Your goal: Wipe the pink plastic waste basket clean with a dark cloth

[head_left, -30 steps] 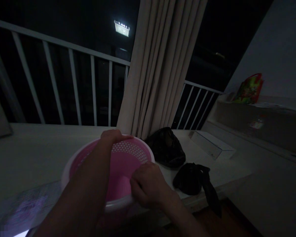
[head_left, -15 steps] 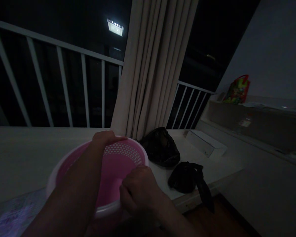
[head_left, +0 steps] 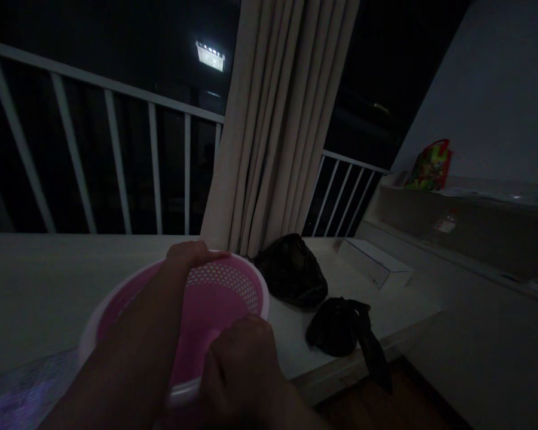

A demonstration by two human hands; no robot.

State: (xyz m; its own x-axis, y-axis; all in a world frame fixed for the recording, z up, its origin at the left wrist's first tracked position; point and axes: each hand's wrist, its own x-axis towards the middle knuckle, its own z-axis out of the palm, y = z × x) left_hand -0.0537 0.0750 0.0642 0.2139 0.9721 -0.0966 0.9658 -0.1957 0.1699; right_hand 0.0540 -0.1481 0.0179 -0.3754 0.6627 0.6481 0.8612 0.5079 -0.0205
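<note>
A round pink basket [head_left: 197, 322] with a pale rim and a band of holes near its top stands on the white ledge. My left hand [head_left: 192, 252] grips its far rim, the forearm crossing over the opening. Lower down, my right hand [head_left: 240, 364] is closed at the near right rim, its fingers curled and partly dark. Part of the basket's left side is hidden behind my left forearm.
Two black plastic bags [head_left: 293, 272] lie right of the basket on the ledge [head_left: 18, 286], with a white box [head_left: 374, 263] beyond. A beige curtain [head_left: 278, 131] hangs behind, beside white railings. A shelf at right holds a colourful bag [head_left: 430, 167] and a bottle.
My right hand has moved down and to the left along the near rim. The basket has shifted slightly left and down, with my left hand still on its far rim.
</note>
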